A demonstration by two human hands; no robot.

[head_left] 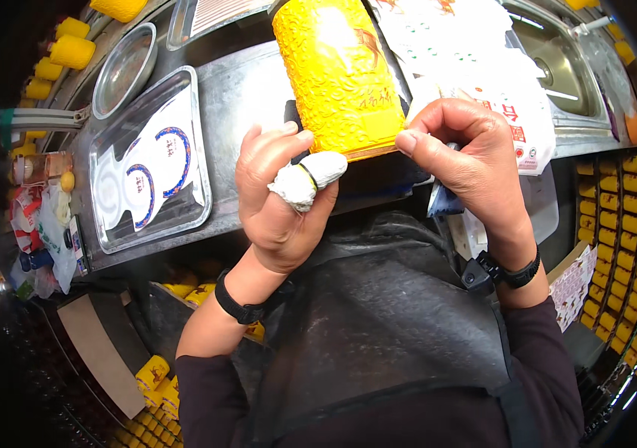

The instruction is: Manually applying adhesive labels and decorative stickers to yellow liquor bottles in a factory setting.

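A yellow embossed canister (344, 82) lies on the worktop in front of me, its near rim toward me. My left hand (277, 194) is beside its lower left corner, fingers apart, fingertips close to the rim. A white cloth-like wrapping (311, 179) with a thin yellow-and-dark band covers what appears to be its index finger. My right hand (475, 142) is at the canister's lower right corner, thumb and index finger pinched together by the rim. Whatever is between them is too small to make out.
To the left, a metal tray (203, 179) carries white cut-out sheets, with a round metal dish (126, 71) behind it. White printed bags (531, 104) lie right of the canister, before a sink (557, 63). Racks of yellow canisters (620, 254) stand at lower right.
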